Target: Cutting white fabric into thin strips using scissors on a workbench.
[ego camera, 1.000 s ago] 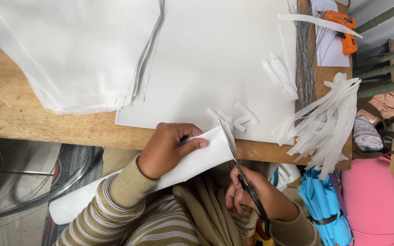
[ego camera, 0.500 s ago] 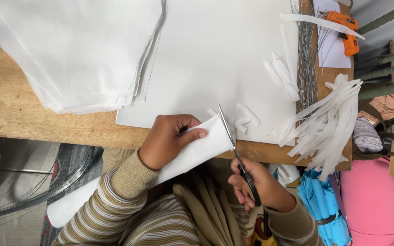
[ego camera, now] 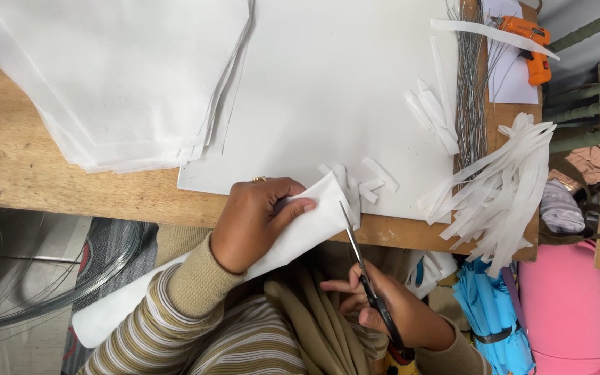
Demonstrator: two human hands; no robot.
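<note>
Wooden table (ego camera: 15, 167), light brown. On top: a thick pile of white sheets (ego camera: 119, 69), a big white board (ego camera: 335, 90), thin grey wires (ego camera: 470, 90), white strips (ego camera: 501, 187), an orange glue gun (ego camera: 530, 42).

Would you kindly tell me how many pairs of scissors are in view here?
1. The scissors are in the right hand, below the table edge, blades at the folded white sheet that the left hand holds. Others may be hidden under paper.

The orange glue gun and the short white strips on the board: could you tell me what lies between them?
In the head view, a bundle of thin metal wires lies between the glue gun and the white strips.
</note>
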